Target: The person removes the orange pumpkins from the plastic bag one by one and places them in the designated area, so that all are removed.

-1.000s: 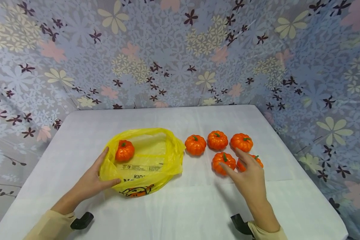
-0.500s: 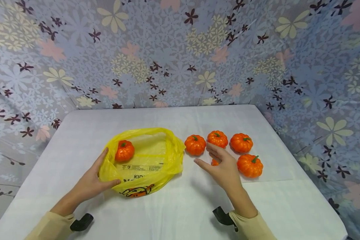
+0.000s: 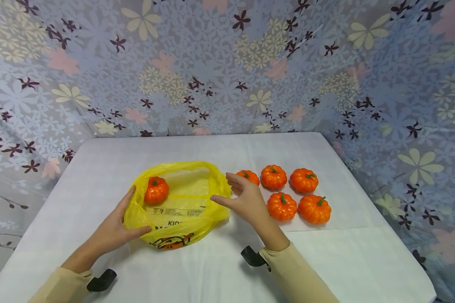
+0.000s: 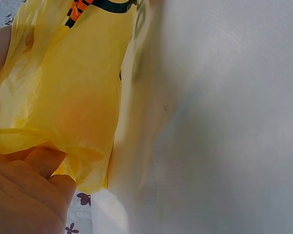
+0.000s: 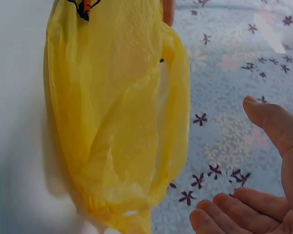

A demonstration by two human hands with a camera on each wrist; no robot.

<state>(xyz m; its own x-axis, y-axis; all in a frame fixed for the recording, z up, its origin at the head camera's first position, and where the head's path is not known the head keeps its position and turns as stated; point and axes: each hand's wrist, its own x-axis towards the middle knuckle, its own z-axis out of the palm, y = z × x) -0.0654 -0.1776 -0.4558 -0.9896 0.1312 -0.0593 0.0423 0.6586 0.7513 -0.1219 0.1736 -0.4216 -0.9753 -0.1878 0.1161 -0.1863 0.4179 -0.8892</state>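
A yellow plastic bag [image 3: 192, 229] lies on the table with its mouth spread wide, and one small orange pumpkin [image 3: 156, 190] sits inside at the left. My left hand [image 3: 111, 229] holds the bag's left end, thumb at the front and fingers by the rim; the left wrist view shows bent fingers [image 4: 45, 161] against the plastic. Over the bag's right edge hovers my right hand [image 3: 246, 200], thumb and fingers apart, holding nothing. In the right wrist view that hand [image 5: 263, 195] is apart from the bag. It partly covers the nearest pumpkin [image 3: 249, 176] outside the bag.
Right of the bag stand more pumpkins, among them one at the back [image 3: 274, 177], one at the back right [image 3: 304, 180], one in front [image 3: 282, 206] and one at the front right [image 3: 314, 209]. A flowered cloth [image 3: 212, 84] rises behind the white table [image 3: 197, 277].
My right hand has moved left from above the right-hand pumpkins to the bag's right edge, staying free. My left hand keeps its place on the bag. The pumpkins have not moved.
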